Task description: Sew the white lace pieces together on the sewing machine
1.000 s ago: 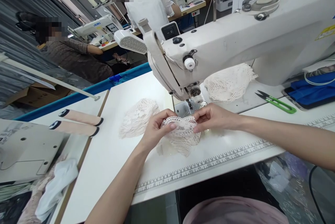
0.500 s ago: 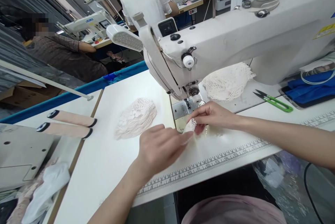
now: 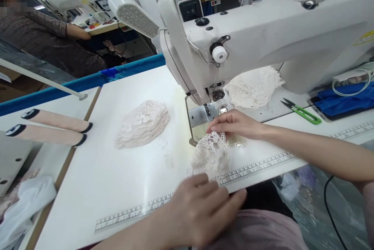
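Observation:
A cream lace piece (image 3: 212,156) lies on the white sewing table (image 3: 122,180) just in front of the needle plate (image 3: 200,115) of the white sewing machine (image 3: 263,36). My right hand (image 3: 236,124) pinches the top edge of this lace piece beside the presser foot. My left hand (image 3: 201,211) is low at the table's front edge, its fingers stretched over the lower end of the lace; what they grip is hidden.
A stack of pinkish lace pieces (image 3: 143,123) lies to the left. More cream lace (image 3: 253,86) sits behind the needle under the machine arm. Green thread snips (image 3: 300,111) and blue cloth (image 3: 344,100) lie at right. Two fabric rolls (image 3: 52,127) lie far left. Other people sit at machines behind.
My left hand let go of the lace's top edge and dropped back to the table's front edge. The lace now hangs spread below my right hand. The camera moved closer.

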{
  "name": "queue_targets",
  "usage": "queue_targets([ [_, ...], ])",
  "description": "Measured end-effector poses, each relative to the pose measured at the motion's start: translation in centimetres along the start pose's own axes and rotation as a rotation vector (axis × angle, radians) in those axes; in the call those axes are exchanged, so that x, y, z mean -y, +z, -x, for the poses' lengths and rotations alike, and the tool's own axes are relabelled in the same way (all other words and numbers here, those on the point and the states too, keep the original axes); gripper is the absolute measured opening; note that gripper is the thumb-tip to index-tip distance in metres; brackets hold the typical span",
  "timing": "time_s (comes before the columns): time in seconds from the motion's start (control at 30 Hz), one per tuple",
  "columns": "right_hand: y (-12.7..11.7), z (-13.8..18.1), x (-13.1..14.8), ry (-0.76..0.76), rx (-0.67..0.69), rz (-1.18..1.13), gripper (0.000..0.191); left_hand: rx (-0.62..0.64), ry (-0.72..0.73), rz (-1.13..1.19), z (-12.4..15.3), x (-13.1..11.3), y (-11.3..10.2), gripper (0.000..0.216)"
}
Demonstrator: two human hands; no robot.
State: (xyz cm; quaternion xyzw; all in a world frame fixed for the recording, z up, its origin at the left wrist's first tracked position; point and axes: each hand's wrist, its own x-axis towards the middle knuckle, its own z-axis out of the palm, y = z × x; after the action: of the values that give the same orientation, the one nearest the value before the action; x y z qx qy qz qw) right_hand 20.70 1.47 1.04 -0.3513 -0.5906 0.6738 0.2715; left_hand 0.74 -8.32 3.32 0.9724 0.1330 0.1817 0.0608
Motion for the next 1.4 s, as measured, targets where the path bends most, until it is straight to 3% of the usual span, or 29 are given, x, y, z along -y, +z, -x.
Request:
queue_targets([
  [0.1, -0.1, 0.0, 0.0, -0.007, 0.023, 0.008, 0.018, -0.230, -0.454, 0.091, 0.7, 2.8, -0.8, 0.031],
  [0.17, -0.1, 0.1, 0.1, -0.037, 0.072, 0.029, 0.018, -0.258, -0.715, 0.308, 0.6, 4.9, -1.0, 0.032],
  [0.2, 0.0, 0.2, 0.1, -0.055, 0.101, 0.044, 0.018, -0.205, -0.777, 0.480, 0.5, 5.8, -1.0, 0.040],
  [0.3, 0.6, 0.7, 0.6, -0.091, 0.171, 0.107, 0.016, -0.011, -0.769, 0.903, 0.2, 7.2, -1.5, 0.046],
  [0.4, 1.8, 1.4, 1.6, -0.137, 0.203, 0.229, 0.013, 0.059, -0.768, 0.971, 1.1, 7.2, -2.7, 0.031],
  [0.5, 3.4, 1.5, 2.6, -0.195, 0.309, 0.280, 0.013, 0.156, -0.791, 1.067, 3.7, 6.6, -3.9, 0.017],
  [0.57, 4.8, 1.2, 3.1, -0.195, 0.352, 0.276, 0.017, 0.136, -0.819, 1.124, 6.1, 6.0, -4.5, 0.016],
  [0.67, 7.3, -0.3, 3.5, -0.198, 0.288, 0.246, 0.017, -0.102, -0.899, 1.141, 9.7, 5.2, -5.5, 0.014],
  [0.73, 8.9, -2.0, 3.9, -0.250, 0.167, 0.248, 0.022, -0.322, -1.009, 1.056, 11.3, 5.7, -6.7, 0.018],
  [0.83, 10.5, -5.5, 4.5, -0.304, 0.034, 0.247, 0.037, -0.578, -1.109, 0.682, 12.0, 8.8, -9.3, 0.024],
  [0.9, 10.8, -8.2, 4.6, -0.317, -0.071, 0.219, 0.045, -0.544, -1.101, 0.419, 11.5, 12.3, -10.7, 0.024],
  [0.97, 10.6, -10.9, 4.4, -0.307, -0.161, 0.154, 0.050, -0.370, -1.138, 0.311, 10.6, 16.1, -11.3, 0.023],
  [1.1, 9.5, -14.5, 3.3, -0.105, -0.240, 0.095, 0.053, -0.272, -1.176, 0.175, 9.5, 21.3, -9.7, 0.016],
  [1.23, 9.0, -15.1, 2.6, -0.034, -0.227, 0.078, 0.056, -0.262, -1.217, -0.057, 10.0, 22.1, -7.3, 0.017],
  [1.4, 9.0, -14.8, 2.8, 0.032, -0.197, 0.059, 0.060, -0.252, -1.233, -0.284, 11.2, 21.0, -6.5, 0.027],
])
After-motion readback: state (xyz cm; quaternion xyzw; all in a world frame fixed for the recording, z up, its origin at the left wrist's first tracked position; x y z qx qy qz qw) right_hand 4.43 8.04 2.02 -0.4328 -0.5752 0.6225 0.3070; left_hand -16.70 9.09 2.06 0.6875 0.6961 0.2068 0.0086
